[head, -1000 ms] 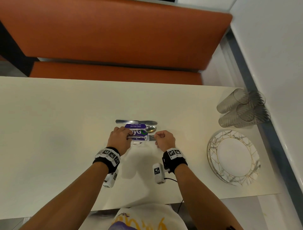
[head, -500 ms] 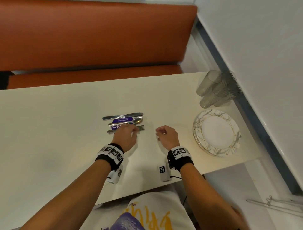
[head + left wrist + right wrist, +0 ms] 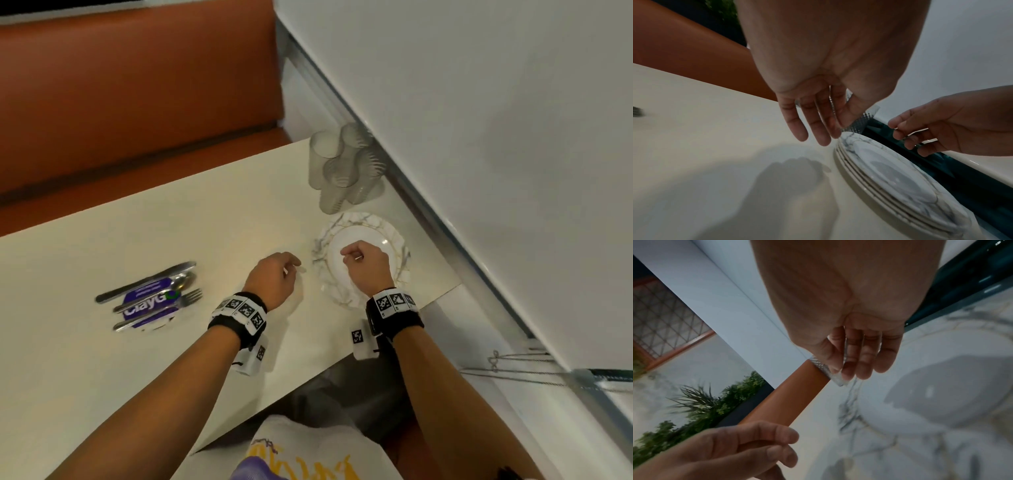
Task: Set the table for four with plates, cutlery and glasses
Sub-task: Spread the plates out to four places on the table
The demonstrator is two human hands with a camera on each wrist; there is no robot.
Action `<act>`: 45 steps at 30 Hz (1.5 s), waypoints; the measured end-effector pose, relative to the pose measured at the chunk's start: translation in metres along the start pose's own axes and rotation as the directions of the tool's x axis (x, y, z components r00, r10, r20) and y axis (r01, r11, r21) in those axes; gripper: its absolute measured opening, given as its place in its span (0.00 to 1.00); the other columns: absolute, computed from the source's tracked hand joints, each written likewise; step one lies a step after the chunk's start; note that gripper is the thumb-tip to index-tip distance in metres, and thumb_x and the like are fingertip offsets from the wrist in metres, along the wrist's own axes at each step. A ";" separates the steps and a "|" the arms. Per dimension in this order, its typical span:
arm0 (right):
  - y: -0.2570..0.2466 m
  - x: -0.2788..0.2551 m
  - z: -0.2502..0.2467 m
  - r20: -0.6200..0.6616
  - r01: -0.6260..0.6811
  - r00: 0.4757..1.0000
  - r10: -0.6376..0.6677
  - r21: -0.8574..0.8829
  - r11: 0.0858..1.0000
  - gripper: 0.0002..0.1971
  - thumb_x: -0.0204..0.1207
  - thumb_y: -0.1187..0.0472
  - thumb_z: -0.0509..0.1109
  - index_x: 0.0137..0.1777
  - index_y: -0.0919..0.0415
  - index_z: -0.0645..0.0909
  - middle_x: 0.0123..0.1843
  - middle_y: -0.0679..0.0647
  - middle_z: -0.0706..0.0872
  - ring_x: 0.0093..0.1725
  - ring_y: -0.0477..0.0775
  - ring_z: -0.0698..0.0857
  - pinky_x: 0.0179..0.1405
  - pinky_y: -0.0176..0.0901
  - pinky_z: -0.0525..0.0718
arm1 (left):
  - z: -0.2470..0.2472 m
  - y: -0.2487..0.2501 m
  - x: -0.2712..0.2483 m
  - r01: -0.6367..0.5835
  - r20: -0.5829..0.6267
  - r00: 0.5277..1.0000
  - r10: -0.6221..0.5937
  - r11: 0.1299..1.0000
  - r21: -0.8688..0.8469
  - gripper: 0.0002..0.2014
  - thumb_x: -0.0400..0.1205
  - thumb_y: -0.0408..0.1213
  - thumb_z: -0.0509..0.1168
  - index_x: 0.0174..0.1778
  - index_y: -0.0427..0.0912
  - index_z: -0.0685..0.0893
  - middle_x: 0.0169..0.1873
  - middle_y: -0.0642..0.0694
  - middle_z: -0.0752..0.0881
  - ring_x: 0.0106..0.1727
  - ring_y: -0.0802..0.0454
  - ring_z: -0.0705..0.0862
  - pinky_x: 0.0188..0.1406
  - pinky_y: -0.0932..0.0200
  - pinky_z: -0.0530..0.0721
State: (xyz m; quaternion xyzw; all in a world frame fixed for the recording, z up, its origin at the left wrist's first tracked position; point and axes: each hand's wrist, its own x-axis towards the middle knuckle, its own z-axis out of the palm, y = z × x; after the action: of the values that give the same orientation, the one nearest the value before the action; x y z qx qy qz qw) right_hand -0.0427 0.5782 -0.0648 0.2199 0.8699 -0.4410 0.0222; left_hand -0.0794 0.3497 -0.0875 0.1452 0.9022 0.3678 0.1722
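Three pieces of cutlery lie side by side toward the left part of the table [image 3: 102, 377], well in from its edges: a knife [image 3: 144, 281] farthest from the person, a spoon [image 3: 156, 297] in the middle, and a fork [image 3: 161, 310] nearest the near edge. All three rest across a purple sticker [image 3: 150, 303] printed with white lettering.

To their right, the left hand [image 3: 274, 274] hovers over bare tabletop just beside the plates, its fingers [image 3: 795, 123] hanging relaxed and holding nothing. The stack of plates [image 3: 363, 294], marbled with gold lines, sits near the right edge of the table; the left wrist view shows several rims layered one on another, though blur makes the exact count uncertain. The right hand [image 3: 366, 265] is above the top plate, its fingers [image 3: 865, 356] loosely bent and empty.

Beyond the plates, at the far right corner of the table, clear ribbed glasses [image 3: 346, 164] stand clustered together, touching one another. An orange bench seat [image 3: 137, 102] runs along the far edge of the table, and a pale wall [image 3: 479, 120] borders the right edge.
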 end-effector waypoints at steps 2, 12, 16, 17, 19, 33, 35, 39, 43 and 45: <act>0.020 0.023 -0.022 -0.020 -0.007 1.000 0.006 -0.030 1.000 0.11 0.79 0.68 0.67 0.48 0.53 0.89 0.50 0.45 0.91 0.47 0.41 0.86 0.48 0.28 0.80 | 0.017 0.017 0.022 0.024 0.023 0.999 -0.025 1.000 0.005 0.12 0.86 0.36 0.66 0.65 0.45 0.86 0.56 0.46 0.87 0.47 0.49 0.84 0.55 0.50 0.86; 0.089 0.093 -0.075 -0.082 0.026 0.995 -0.051 -0.280 0.960 0.16 0.70 0.68 0.73 0.57 0.57 0.86 0.53 0.58 0.86 0.52 0.61 0.84 0.58 0.57 0.84 | 0.067 0.056 0.085 0.325 0.022 0.944 -0.329 0.940 0.100 0.31 0.85 0.44 0.69 0.81 0.34 0.68 0.74 0.33 0.72 0.70 0.29 0.79 0.66 0.37 0.81; 0.100 0.102 -0.076 0.028 -0.052 0.998 0.064 -0.304 0.951 0.25 0.73 0.63 0.75 0.71 0.58 0.78 0.64 0.63 0.82 0.64 0.67 0.78 0.68 0.60 0.78 | 0.072 0.057 0.092 0.393 0.055 0.914 -0.401 0.912 0.118 0.29 0.86 0.43 0.68 0.80 0.33 0.67 0.73 0.32 0.74 0.71 0.30 0.79 0.67 0.39 0.80; 0.101 0.102 -0.076 0.062 -0.072 0.994 0.094 -0.290 0.954 0.27 0.75 0.62 0.75 0.74 0.59 0.76 0.67 0.64 0.80 0.68 0.67 0.77 0.70 0.59 0.77 | 0.073 0.056 0.092 0.404 0.067 0.909 -0.412 0.908 0.109 0.29 0.87 0.42 0.67 0.79 0.32 0.68 0.73 0.31 0.74 0.71 0.30 0.79 0.68 0.40 0.79; 0.099 0.103 -0.076 0.109 -0.123 0.983 0.151 -0.228 0.966 0.29 0.77 0.61 0.74 0.78 0.59 0.71 0.73 0.63 0.78 0.73 0.66 0.75 0.74 0.57 0.76 | 0.076 0.055 0.093 0.433 0.072 0.897 -0.436 0.900 0.057 0.27 0.87 0.41 0.67 0.79 0.32 0.68 0.72 0.30 0.76 0.71 0.31 0.78 0.68 0.43 0.77; 0.055 0.084 -0.035 0.275 -0.211 0.934 0.228 -0.090 0.973 0.25 0.81 0.60 0.70 0.77 0.58 0.71 0.69 0.56 0.81 0.67 0.59 0.82 0.69 0.49 0.80 | 0.028 -0.004 0.047 0.598 0.049 0.659 -0.751 0.483 -0.640 0.21 0.83 0.59 0.65 0.48 0.42 0.88 0.53 0.37 0.91 0.56 0.35 0.89 0.64 0.37 0.87; 0.039 0.075 -0.019 0.301 -0.193 0.931 0.207 -0.077 0.978 0.23 0.83 0.60 0.69 0.77 0.59 0.71 0.65 0.56 0.83 0.64 0.58 0.83 0.64 0.46 0.79 | 0.013 -0.020 0.031 0.556 0.099 0.599 -0.794 0.324 -0.765 0.19 0.81 0.52 0.69 0.51 0.36 0.89 0.53 0.33 0.92 0.54 0.34 0.90 0.61 0.38 0.87; 0.005 0.055 0.016 0.336 -0.160 0.927 0.166 -0.046 0.986 0.23 0.84 0.60 0.68 0.78 0.57 0.71 0.68 0.57 0.84 0.66 0.60 0.83 0.65 0.49 0.82 | -0.016 -0.052 -0.010 0.461 0.185 0.596 -0.782 0.144 -0.876 0.27 0.75 0.49 0.79 0.63 0.31 0.87 0.56 0.33 0.92 0.58 0.36 0.91 0.67 0.39 0.86; -0.031 0.033 0.047 0.340 -0.134 0.931 0.132 -0.016 0.991 0.25 0.84 0.60 0.67 0.80 0.57 0.69 0.71 0.58 0.83 0.68 0.61 0.83 0.67 0.50 0.81 | -0.048 -0.062 -0.050 0.375 0.242 0.683 -0.689 0.046 -0.926 0.31 0.77 0.59 0.76 0.70 0.41 0.87 0.62 0.36 0.92 0.64 0.37 0.90 0.71 0.37 0.83; -0.049 0.020 0.063 0.335 -0.114 0.936 0.109 -0.005 0.993 0.27 0.84 0.59 0.67 0.81 0.57 0.66 0.71 0.58 0.82 0.67 0.62 0.83 0.68 0.55 0.82 | -0.063 -0.065 -0.068 0.326 0.233 0.700 -0.675 0.012 -0.945 0.29 0.80 0.60 0.74 0.69 0.43 0.88 0.60 0.36 0.92 0.63 0.36 0.91 0.70 0.35 0.84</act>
State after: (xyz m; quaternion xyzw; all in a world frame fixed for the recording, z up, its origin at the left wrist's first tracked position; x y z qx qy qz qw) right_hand -0.0906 0.5113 -0.0714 0.1910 0.8363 -0.4763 0.1930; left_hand -0.0537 0.2396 -0.0779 -0.3801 0.4831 0.7604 0.2098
